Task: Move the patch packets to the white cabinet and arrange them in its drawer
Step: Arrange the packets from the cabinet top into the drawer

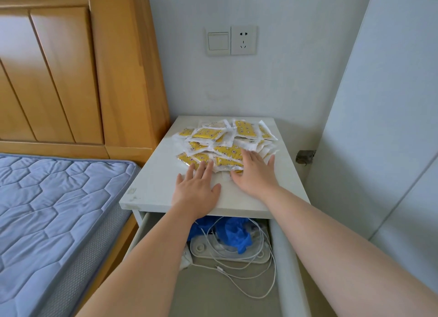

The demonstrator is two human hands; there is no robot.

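Several yellow-and-white patch packets point(225, 141) lie in a loose heap on top of the white cabinet point(156, 186). My left hand point(198, 188) lies flat on the cabinet top, its fingertips touching the near edge of the heap. My right hand point(254, 172) rests flat with straight fingers on the near right packets. Below the top, the cabinet's drawer point(284, 257) stands pulled out toward me.
In the drawer lie a blue plastic bag point(237, 233), a white power strip point(232, 254) and tangled white cables point(248, 283). A bed with a blue mattress point(54, 210) and wooden headboard point(59, 68) stands left. A wall socket point(243, 40) sits above; a pale panel point(379, 127) stands right.
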